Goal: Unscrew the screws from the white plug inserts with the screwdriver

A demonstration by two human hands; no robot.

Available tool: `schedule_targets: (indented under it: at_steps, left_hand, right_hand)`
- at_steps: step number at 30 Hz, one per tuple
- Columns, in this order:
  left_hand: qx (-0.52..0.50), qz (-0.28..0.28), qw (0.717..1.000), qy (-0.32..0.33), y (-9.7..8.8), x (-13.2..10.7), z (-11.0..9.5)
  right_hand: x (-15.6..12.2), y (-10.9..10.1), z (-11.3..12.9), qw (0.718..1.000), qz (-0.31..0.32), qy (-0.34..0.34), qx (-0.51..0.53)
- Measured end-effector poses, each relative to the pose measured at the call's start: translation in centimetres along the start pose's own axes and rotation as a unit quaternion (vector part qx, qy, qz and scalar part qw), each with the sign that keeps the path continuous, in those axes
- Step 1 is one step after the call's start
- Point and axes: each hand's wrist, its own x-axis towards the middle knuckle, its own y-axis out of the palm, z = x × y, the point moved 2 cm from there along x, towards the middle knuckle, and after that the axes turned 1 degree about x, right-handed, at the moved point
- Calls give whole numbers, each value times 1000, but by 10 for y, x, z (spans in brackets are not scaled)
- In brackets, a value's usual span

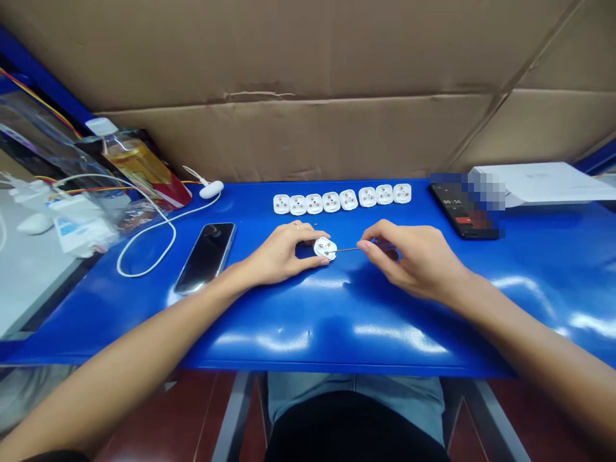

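Observation:
My left hand (283, 253) grips a small white plug part (325, 248) with metal contacts, holding it tilted on the blue table (337, 314). My right hand (409, 256) pinches a thin screwdriver (351, 249) whose metal tip reaches the plug part. Behind my hands, several identical white plug parts (342, 199) lie in a row.
A dark phone (206, 256) lies left of my hands, with a white cable (149, 237) looping beside it. Another phone (464, 208) showing a timer lies at the right, next to a white box (539, 183). A bottle (139, 167) and plastic bags sit far left. Cardboard forms the back wall.

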Motion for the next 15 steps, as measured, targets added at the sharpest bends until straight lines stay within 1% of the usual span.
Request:
schedule_targets:
  at_steps: [2, 3, 5, 8, 10, 13, 15]
  left_hand:
    - [-9, 3, 1000, 6, 2, 1, -2]
    - [-13, 7, 1000, 9, 4, 1, -2]
    - [-19, 12, 1000, 13, 4, 2, -3]
    - [-24, 18, 999, 14, 3, 1, -4]
    - [-24, 28, 999, 10, 1, 1, -4]
    - [-22, 32, 999, 3, -2, 0, -2]
    - [-14, 30, 999, 3, -2, 0, -1]
  right_hand:
    - [0, -1, 4, 999, -21, -4, -32]
    - [1, -1, 5, 999, -24, -4, -33]
    - [2, -3, 5, 1000, -3, -6, -3]
    - [3, -7, 3, 996, 38, -52, 56]
    - [3, -10, -1, 993, 54, -73, 74]
    - [1, -9, -7, 994, 63, -56, 62]
    - [0, -8, -8, 997, 53, -47, 40]
